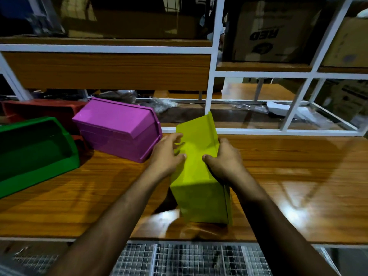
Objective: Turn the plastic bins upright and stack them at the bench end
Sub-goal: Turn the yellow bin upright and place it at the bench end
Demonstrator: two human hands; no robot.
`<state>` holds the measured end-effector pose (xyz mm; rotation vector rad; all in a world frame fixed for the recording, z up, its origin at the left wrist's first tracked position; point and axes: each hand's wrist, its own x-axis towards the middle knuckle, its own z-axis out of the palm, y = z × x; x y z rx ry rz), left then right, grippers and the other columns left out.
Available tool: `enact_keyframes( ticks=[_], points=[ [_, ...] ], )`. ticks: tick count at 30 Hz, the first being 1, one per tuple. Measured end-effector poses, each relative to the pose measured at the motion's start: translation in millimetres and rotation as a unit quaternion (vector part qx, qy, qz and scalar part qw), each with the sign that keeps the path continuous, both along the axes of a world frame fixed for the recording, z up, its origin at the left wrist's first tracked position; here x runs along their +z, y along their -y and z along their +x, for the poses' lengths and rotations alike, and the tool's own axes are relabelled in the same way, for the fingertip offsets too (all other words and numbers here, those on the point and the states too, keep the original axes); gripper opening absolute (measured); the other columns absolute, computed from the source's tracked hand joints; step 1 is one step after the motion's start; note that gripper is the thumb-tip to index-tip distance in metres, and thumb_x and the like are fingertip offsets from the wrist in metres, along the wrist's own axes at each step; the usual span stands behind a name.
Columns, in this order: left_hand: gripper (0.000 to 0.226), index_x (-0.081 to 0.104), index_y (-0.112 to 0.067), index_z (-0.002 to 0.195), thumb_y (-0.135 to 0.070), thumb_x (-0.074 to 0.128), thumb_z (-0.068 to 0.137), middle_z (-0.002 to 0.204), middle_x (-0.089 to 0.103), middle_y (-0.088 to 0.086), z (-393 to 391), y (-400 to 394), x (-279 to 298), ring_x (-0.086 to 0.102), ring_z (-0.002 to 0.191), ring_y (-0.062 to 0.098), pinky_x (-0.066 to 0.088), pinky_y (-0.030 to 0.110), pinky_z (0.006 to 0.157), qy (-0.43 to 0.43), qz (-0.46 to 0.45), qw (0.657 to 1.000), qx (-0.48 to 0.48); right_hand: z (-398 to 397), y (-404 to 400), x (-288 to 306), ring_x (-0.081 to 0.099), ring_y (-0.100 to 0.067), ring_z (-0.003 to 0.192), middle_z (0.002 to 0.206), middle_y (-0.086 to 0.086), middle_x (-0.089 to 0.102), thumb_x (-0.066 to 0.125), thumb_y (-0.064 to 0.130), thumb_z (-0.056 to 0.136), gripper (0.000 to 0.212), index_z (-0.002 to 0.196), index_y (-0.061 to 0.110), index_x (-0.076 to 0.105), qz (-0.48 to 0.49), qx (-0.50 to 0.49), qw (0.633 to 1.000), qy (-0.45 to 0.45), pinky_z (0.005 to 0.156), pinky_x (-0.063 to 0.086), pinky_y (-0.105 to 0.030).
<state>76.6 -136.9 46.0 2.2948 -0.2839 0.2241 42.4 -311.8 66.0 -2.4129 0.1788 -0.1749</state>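
Note:
A yellow-green plastic bin (pixel 199 176) stands tilted on the wooden bench (pixel 288 176) in the middle, its closed bottom turned up toward me. My left hand (pixel 168 156) grips its left side and my right hand (pixel 223 159) grips its right side, thumbs on the top face. To the left, a purple bin (pixel 117 129) lies upside down. A green bin (pixel 33 152) sits at the far left with its opening showing. Partly hidden behind both is a red bin (pixel 39 110).
A white metal shelf frame (pixel 211 76) with wooden boards rises at the back of the bench, holding cardboard boxes (pixel 266 32). Plastic bags (pixel 163 104) lie behind the purple bin. A wire mesh rack (pixel 189 259) sits below the bench's front edge.

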Motion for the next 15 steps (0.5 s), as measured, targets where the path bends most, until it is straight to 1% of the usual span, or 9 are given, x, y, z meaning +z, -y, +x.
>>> enact_keyframes(
  ticks=[2, 4, 6, 7, 8, 10, 12, 13, 15],
  points=[
    [0.063, 0.048, -0.02, 0.14, -0.039, 0.068, 0.084, 0.125, 0.063, 0.006, -6, 4, 17, 0.062, 0.111, 0.024, 0.049, 0.032, 0.092, -0.03, 0.05, 0.998, -0.036, -2, -10, 4, 0.056, -0.034, 0.121, 0.128, -0.015, 0.064, 0.061, 0.04, 0.09, 0.056, 0.136, 0.009, 0.05, -0.006, 0.044, 0.999, 0.03, 0.094, 0.044, -0.037],
    [0.067, 0.044, -0.024, 0.143, -0.058, 0.055, 0.087, 0.132, 0.059, 0.009, -9, 2, 25, 0.058, 0.118, 0.028, 0.048, 0.037, 0.092, -0.085, 0.082, 0.993, -0.027, -2, -14, 8, 0.065, -0.025, 0.105, 0.107, -0.004, 0.07, 0.05, 0.053, 0.09, 0.054, 0.126, 0.016, 0.062, 0.077, 0.119, 0.99, 0.017, 0.09, 0.048, -0.041],
    [0.069, 0.049, -0.027, 0.137, -0.07, 0.048, 0.083, 0.134, 0.058, 0.005, -10, -6, 26, 0.056, 0.118, 0.027, 0.05, 0.038, 0.082, -0.164, -0.002, 0.986, -0.011, 3, -7, 4, 0.067, -0.023, 0.095, 0.097, -0.003, 0.073, 0.045, 0.057, 0.092, 0.05, 0.11, 0.018, 0.069, 0.091, 0.143, 0.986, 0.004, 0.082, 0.049, -0.039],
    [0.065, 0.055, -0.027, 0.129, -0.071, 0.05, 0.082, 0.128, 0.061, 0.002, -10, -11, 24, 0.06, 0.111, 0.025, 0.05, 0.034, 0.072, -0.195, -0.042, 0.98, -0.001, 7, 0, -2, 0.065, -0.028, 0.101, 0.102, -0.007, 0.072, 0.046, 0.054, 0.094, 0.047, 0.112, 0.017, 0.068, 0.042, 0.123, 0.991, 0.005, 0.084, 0.048, -0.038],
    [0.056, 0.06, -0.025, 0.12, -0.065, 0.056, 0.082, 0.118, 0.065, 0.002, -9, -15, 18, 0.064, 0.1, 0.023, 0.049, 0.03, 0.06, -0.205, -0.047, 0.978, 0.01, 12, 9, -10, 0.061, -0.031, 0.112, 0.115, -0.01, 0.069, 0.049, 0.052, 0.095, 0.046, 0.121, 0.016, 0.064, -0.029, 0.08, 0.996, 0.005, 0.09, 0.046, -0.039],
    [0.03, 0.068, -0.019, 0.104, -0.041, 0.068, 0.084, 0.099, 0.071, 0.008, -6, -22, 2, 0.067, 0.072, 0.02, 0.047, 0.027, 0.043, -0.203, -0.025, 0.978, 0.029, 19, 29, -28, 0.05, -0.037, 0.126, 0.133, -0.014, 0.058, 0.055, 0.051, 0.091, 0.055, 0.132, 0.014, 0.052, -0.146, -0.015, 0.989, -0.028, 0.099, 0.041, -0.048],
    [0.003, 0.067, -0.014, 0.083, -0.013, 0.068, 0.085, 0.089, 0.072, 0.015, -3, -26, -20, 0.065, 0.052, 0.015, 0.052, 0.03, 0.04, -0.226, -0.054, 0.972, 0.044, 25, 46, -44, 0.046, -0.041, 0.127, 0.137, -0.017, 0.051, 0.059, 0.047, 0.089, 0.059, 0.132, 0.009, 0.046, -0.173, -0.044, 0.981, -0.07, 0.098, 0.042, -0.049],
    [0.012, 0.065, -0.014, 0.077, -0.004, 0.066, 0.084, 0.087, 0.072, 0.017, -1, -28, -31, 0.064, 0.05, 0.017, 0.054, 0.032, 0.044, -0.241, -0.069, 0.967, 0.051, 28, 52, -50, 0.047, -0.041, 0.125, 0.136, -0.019, 0.05, 0.061, 0.044, 0.09, 0.059, 0.131, 0.006, 0.046, -0.171, -0.038, 0.981, -0.089, 0.097, 0.044, -0.047],
    [0.015, 0.063, -0.012, 0.076, 0.002, 0.063, 0.082, 0.084, 0.07, 0.019, 1, -30, -45, 0.061, 0.051, 0.023, 0.053, 0.032, 0.043, -0.238, -0.081, 0.966, 0.059, 33, 60, -63, 0.05, -0.041, 0.121, 0.132, -0.022, 0.053, 0.062, 0.038, 0.091, 0.053, 0.128, 0.003, 0.048, -0.149, -0.033, 0.982, -0.109, 0.092, 0.045, -0.041]
  ],
)
